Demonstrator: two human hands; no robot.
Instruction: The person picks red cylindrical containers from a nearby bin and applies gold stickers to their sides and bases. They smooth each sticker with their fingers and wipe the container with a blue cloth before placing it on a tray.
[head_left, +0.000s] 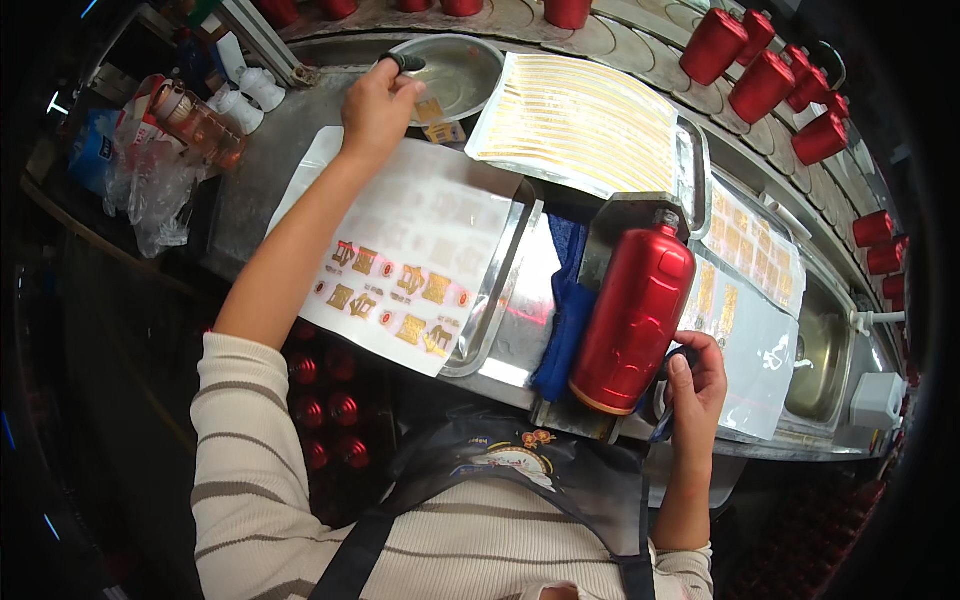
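Over the near edge of a metal bowl [481,68], my left hand [372,115] is raised, with a dark cover on one finger. Its forefinger and thumb are apart. Just below the thumb is a small gold decal piece [429,110]; another gold decal [445,132] lies by the bowl's rim. A glossy red bottle [636,315] lies tilted in a metal holder [607,238], its neck pointing away. Beside its lower right side, my right hand [697,385] is closed around something dark and partly hidden, which I cannot make out.
Decal sheets [400,235] lie on a tray at left; a gold-striped sheet [580,120] lies behind. A blue cloth [566,310] hangs by the holder. More sheets [750,370] and a sink [826,350] are at right. Red bottles [713,46] stand on a conveyor behind.
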